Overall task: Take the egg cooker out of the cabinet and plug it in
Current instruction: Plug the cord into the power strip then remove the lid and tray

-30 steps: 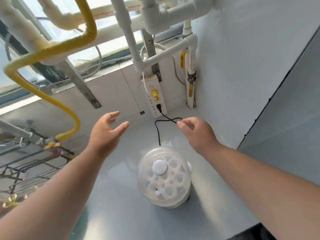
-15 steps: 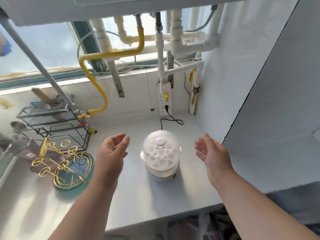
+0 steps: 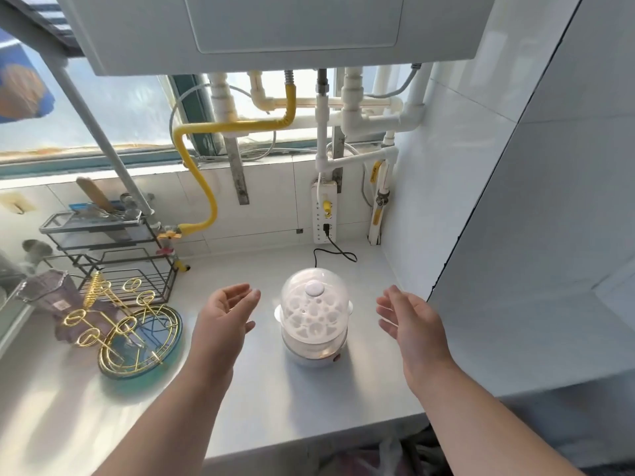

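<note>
The white egg cooker [image 3: 313, 317] with a clear dome lid stands upright on the pale countertop [image 3: 275, 407]. Its black cord [image 3: 335, 253] runs back to a black plug [image 3: 326, 230] seated in the white power strip [image 3: 323, 211] on the tiled back wall. My left hand [image 3: 225, 312] hovers to the left of the cooker, palm turned towards it, fingers apart and holding nothing. My right hand [image 3: 409, 317] hovers to the right of it, also open and apart from the cooker.
A black wire rack [image 3: 113, 255] and a gold wire holder on a teal dish [image 3: 137, 341] sit at the left. A yellow gas hose [image 3: 202, 173] and white pipes [image 3: 357, 121] run along the back wall under a white boiler [image 3: 275, 29]. A grey wall panel [image 3: 532, 235] closes the right side.
My view pulled back from the power strip. My right hand let go of the cord near the strip, and both hands drew back to either side of the cooker.
</note>
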`<action>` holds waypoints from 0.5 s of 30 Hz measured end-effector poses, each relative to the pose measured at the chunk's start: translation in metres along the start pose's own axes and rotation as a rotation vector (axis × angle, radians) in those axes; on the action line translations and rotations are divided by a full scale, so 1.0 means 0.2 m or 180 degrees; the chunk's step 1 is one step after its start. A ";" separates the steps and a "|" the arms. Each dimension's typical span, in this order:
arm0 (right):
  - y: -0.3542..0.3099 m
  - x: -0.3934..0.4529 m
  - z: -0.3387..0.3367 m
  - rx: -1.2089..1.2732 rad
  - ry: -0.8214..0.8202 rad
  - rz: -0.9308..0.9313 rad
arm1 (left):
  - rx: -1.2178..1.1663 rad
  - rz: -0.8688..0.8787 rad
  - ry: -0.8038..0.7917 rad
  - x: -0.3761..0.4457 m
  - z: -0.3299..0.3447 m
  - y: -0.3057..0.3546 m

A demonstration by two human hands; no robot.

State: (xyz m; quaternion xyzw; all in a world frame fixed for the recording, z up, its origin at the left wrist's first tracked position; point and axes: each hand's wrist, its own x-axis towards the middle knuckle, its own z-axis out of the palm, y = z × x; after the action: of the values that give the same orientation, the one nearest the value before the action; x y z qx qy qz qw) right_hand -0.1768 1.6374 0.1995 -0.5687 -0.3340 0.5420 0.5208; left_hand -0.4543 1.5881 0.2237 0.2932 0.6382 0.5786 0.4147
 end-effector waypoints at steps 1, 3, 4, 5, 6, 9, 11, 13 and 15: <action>0.00 -0.01 0.03 -0.0052 -0.0065 -0.0051 | -0.0015 -0.0032 0.0003 0.01 0.00 -0.01; 0.00 -0.01 0.08 -0.0166 -0.0159 -0.0116 | 0.0050 0.0000 -0.0027 0.03 0.00 -0.02; 0.00 -0.01 0.09 -0.0199 -0.0178 -0.0129 | 0.0219 0.0102 -0.0066 0.04 0.00 -0.02; 0.01 -0.01 0.10 -0.0203 -0.0182 -0.0123 | 0.0502 0.0246 -0.0124 0.05 0.01 -0.04; 0.02 0.00 0.10 -0.0188 -0.0170 -0.0094 | 0.0867 0.0393 -0.0220 0.07 0.02 -0.05; 0.06 0.03 0.09 -0.0130 -0.0082 0.0041 | 0.1751 0.0621 -0.0689 0.11 0.09 -0.07; 0.09 0.05 0.08 -0.0103 -0.0042 0.0151 | 0.2152 0.0716 -0.0994 0.14 0.16 -0.08; 0.10 0.07 0.08 -0.0130 -0.0036 0.0251 | 0.2464 0.0761 -0.1217 0.16 0.23 -0.09; 0.12 0.09 0.07 -0.0142 -0.0088 0.0352 | 0.2624 0.0721 -0.1305 0.17 0.29 -0.11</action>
State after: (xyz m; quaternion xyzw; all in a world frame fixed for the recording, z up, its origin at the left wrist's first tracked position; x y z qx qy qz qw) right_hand -0.1918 1.6518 0.1742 -0.5903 -0.3212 0.5701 0.4726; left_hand -0.4189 1.6423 0.1964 0.6093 0.6836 0.2489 0.3155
